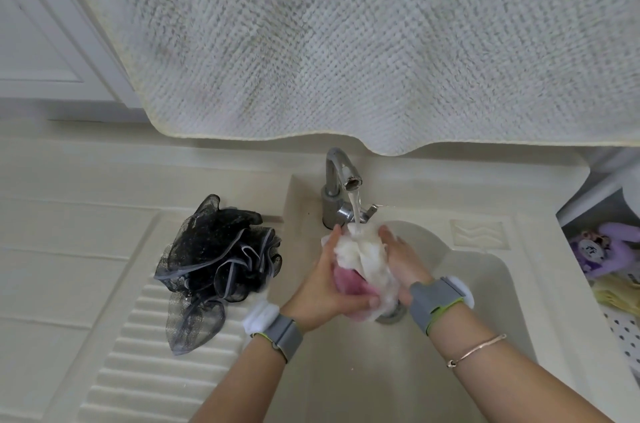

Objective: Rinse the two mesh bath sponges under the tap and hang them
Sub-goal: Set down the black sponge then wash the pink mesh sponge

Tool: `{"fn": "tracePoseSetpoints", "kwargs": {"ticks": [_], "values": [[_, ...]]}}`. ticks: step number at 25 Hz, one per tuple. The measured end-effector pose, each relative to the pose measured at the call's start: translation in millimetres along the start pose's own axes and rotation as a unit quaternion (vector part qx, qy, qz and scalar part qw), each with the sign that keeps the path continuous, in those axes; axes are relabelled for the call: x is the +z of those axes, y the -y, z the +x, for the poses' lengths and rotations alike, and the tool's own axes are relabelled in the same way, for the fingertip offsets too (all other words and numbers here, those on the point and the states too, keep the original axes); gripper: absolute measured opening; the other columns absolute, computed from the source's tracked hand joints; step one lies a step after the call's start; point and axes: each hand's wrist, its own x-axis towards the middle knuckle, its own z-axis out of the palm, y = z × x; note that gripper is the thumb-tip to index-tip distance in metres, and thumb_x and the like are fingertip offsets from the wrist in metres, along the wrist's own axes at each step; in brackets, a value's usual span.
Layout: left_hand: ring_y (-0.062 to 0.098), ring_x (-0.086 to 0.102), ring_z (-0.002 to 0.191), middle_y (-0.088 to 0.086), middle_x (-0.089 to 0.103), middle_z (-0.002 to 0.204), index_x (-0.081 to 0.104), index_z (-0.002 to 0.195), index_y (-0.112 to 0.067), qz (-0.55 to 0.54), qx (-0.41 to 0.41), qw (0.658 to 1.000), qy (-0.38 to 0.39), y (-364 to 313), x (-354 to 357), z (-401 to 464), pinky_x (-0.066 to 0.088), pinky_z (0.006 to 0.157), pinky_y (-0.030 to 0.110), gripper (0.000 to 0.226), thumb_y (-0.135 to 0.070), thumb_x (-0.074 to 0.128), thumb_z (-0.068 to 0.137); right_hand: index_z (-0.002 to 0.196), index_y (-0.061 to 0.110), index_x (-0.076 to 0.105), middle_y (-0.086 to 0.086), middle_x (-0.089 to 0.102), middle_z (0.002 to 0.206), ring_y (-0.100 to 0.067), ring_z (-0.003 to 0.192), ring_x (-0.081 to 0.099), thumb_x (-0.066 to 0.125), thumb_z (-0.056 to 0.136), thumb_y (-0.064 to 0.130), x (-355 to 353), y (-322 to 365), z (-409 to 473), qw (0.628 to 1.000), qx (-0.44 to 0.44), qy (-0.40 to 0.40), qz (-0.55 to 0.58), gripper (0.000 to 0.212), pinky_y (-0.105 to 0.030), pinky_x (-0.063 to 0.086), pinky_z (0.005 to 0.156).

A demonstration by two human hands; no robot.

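Observation:
A white and pink mesh sponge (pixel 360 258) is squeezed between both my hands over the sink basin (pixel 485 270). Water runs from the chrome tap (pixel 341 173) straight onto its top. My left hand (pixel 325 287) grips the sponge from the left, fingers curled under its pink part. My right hand (pixel 403 258) holds it from the right, fingers wrapped along the white mesh. A black mesh sponge (pixel 216 263) with grey edging lies loose on the ribbed drainboard (pixel 145 363), left of the basin and apart from my hands.
A large grey-white towel (pixel 363 41) hangs above the tap and hides the wall. A white cabinet (pixel 41 41) stands at the upper left. At the right edge a basket (pixel 620 318) holds a purple plush toy (pixel 602 249).

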Motion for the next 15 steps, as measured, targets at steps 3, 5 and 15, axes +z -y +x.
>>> {"fn": "tracePoseSetpoints", "kwargs": {"ticks": [3, 5, 15], "values": [[0.011, 0.061, 0.112, -0.007, 0.057, 0.125, 0.027, 0.141, -0.034, -0.011, 0.019, 0.999, -0.024, -5, -2, 1, 0.053, 0.093, 0.032, 0.102, -0.023, 0.082, 0.056, 0.136, 0.012, 0.043, -0.006, 0.048, 0.122, -0.025, 0.116, 0.047, 0.037, 0.101, 0.031, 5, -12, -8, 0.998, 0.006, 0.042, 0.043, 0.04, -0.04, 0.035, 0.103], [0.012, 0.065, 0.098, -0.003, 0.062, 0.112, 0.042, 0.123, -0.034, 0.027, -0.002, 0.998, -0.051, -5, 3, 0, 0.056, 0.083, 0.025, 0.075, -0.013, 0.081, 0.062, 0.144, 0.018, 0.033, -0.004, 0.046, 0.132, -0.026, 0.125, 0.045, 0.042, 0.099, 0.028, 8, -17, -15, 0.992, 0.002, 0.027, 0.121, 0.046, -0.036, 0.034, 0.104], [0.012, 0.064, 0.088, -0.01, 0.062, 0.091, 0.045, 0.102, -0.034, 0.137, -0.039, 0.979, -0.146, 3, 15, 13, 0.048, 0.068, 0.017, 0.043, -0.027, 0.071, 0.069, 0.117, 0.036, 0.051, 0.001, 0.058, 0.111, -0.014, 0.109, 0.052, 0.071, 0.075, 0.052, 13, -23, -36, 0.985, -0.152, 0.032, -0.075, 0.049, -0.025, 0.039, 0.089]]}}
